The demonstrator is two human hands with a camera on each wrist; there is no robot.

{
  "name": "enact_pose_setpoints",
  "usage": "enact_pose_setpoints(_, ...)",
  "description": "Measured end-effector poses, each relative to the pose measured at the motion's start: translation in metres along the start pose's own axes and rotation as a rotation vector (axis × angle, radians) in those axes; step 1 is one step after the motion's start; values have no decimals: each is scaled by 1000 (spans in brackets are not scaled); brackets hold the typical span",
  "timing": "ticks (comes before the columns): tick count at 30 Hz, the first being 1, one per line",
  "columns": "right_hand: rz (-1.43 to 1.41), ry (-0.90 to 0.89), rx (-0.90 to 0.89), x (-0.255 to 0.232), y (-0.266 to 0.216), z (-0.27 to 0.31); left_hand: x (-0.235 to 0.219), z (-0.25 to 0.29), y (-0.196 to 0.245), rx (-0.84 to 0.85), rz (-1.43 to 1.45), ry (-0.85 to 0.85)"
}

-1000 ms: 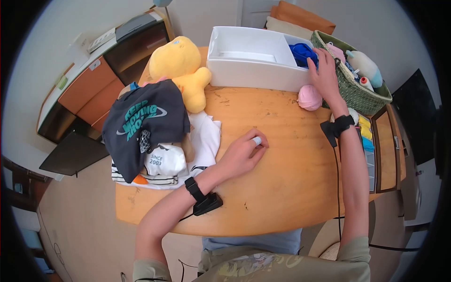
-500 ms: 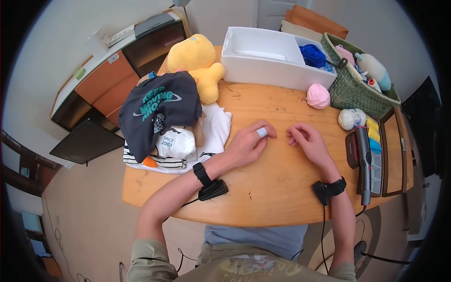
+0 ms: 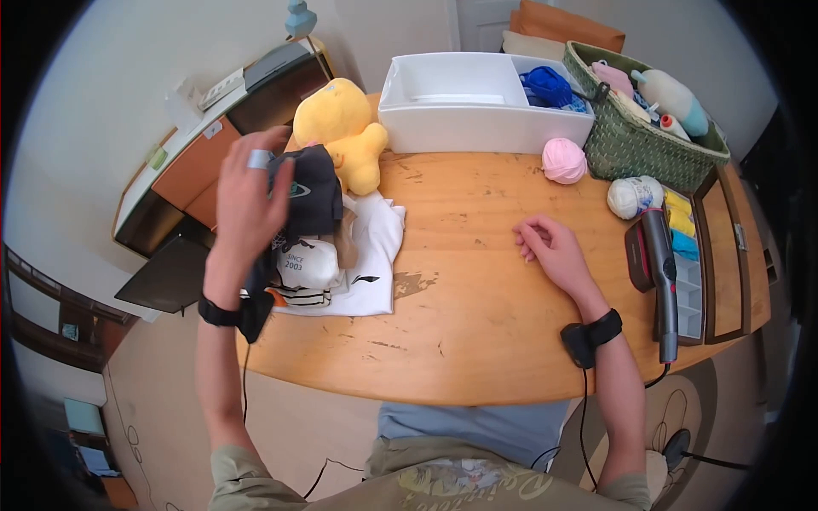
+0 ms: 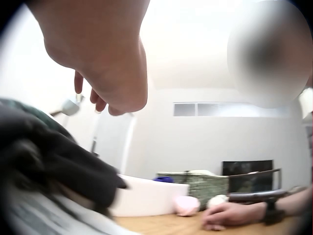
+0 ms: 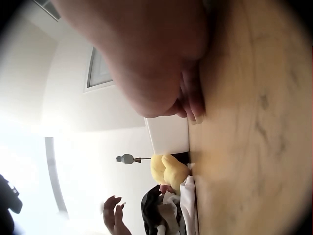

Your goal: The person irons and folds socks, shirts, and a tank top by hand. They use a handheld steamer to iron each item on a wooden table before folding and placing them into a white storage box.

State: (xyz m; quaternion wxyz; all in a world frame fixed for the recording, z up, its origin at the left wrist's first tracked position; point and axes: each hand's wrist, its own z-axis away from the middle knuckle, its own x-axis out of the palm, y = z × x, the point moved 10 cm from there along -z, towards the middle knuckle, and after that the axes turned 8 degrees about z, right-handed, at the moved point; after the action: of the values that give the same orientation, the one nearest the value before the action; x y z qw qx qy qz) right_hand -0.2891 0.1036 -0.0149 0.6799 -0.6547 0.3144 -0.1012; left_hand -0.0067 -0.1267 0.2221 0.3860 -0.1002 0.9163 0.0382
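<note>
My left hand is raised over the heap of clothes at the table's left, its fingers spread and bent with nothing in them. In the right wrist view that left hand shows in the air beside the pile. Nearest to it is a dark grey shirt with printing, lying on top. Beneath are a white bundle marked "SINCE 2003" and a white shirt. A yellow plush toy leans behind the heap. My right hand rests on the wooden table with loosely curled fingers, holding nothing.
A white divided box at the back holds blue items in its right section. Beside it are a pink yarn ball and a filled green basket. White yarn and a corded styling tool lie at the right.
My right hand has come back from the box to the table. My left hand has lifted from the table's middle and moved left over the clothes.
</note>
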Motion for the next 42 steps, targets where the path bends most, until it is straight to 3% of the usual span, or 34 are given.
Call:
enact_pose_setpoints(2,22,3,-19,1,-2,1,4,18,-64,-139,-211,-79)
enact_pose_setpoints(3,30,9,-28,0,-2,1,19,33,-98,-195,-210,-222)
enact_pose_setpoints(6,55,22,-56,-1,-4,4,37,57,-126,-351,0,-332)
enact_pose_setpoints(7,62,27,-66,-1,-5,4,28,51,-107,-190,-113,-257)
enact_pose_setpoints(10,72,44,-86,-1,-6,6,18,37,-79,-49,-153,-217)
enact_pose_setpoints(13,49,69,-80,-2,-6,6,-12,13,-29,150,-232,-38)
enact_pose_setpoints(16,22,91,-93,-3,-6,8,-42,-11,-20,8,-100,60)
enact_pose_setpoints(17,27,103,-95,-3,-7,8,-53,-20,-3,45,-117,115)
enact_pose_setpoints(20,60,144,-131,-6,-14,11,-79,-45,54,357,-66,293)
enact_pose_setpoints(24,-4,192,-215,-11,-39,22,-86,-55,97,263,168,363)
enact_pose_setpoints(25,-57,198,-228,-15,-48,26,-83,-55,106,327,282,370)
enact_pose_setpoints(28,-186,156,-359,-29,-78,27,-71,-60,157,502,523,125)
enact_pose_setpoints(31,-518,-50,-299,-20,-93,37,-51,-57,187,506,594,-9)
enact_pose_setpoints(32,-490,-114,-249,-11,-96,44,-45,-52,198,577,518,-27)
enact_pose_setpoints(34,-433,-243,-148,14,-98,64,-33,-50,209,556,404,-72)
enact_pose_setpoints(38,12,-332,-245,35,-128,102,-22,-47,220,557,372,-136)
enact_pose_setpoints(42,193,73,-544,-11,-149,112,-6,-36,205,420,358,-405)
